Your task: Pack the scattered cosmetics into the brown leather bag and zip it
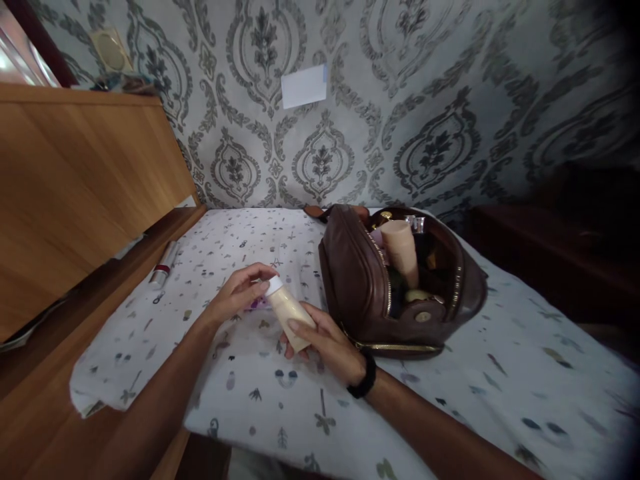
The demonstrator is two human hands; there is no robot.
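A small cream-coloured bottle (289, 312) with a white cap (273, 286) is held tilted above the patterned cloth. My right hand (327, 339) wraps round its lower body, with a black band on the wrist. The fingers of my left hand (245, 288) are closed on the white cap. Just right of my right hand stands an open brown leather bag (355, 267). Inside it are a beige tube (401, 248), standing up, and other items too dark to make out. Something purple (259, 304) lies partly hidden behind the bottle.
A silver tube with a red band (162, 269) lies on the cloth (225, 233) at the left, beside a wooden cabinet (85, 187). Patterned wallpaper with a white card (304, 87) is behind. Dark furniture (530, 267) stands at the right.
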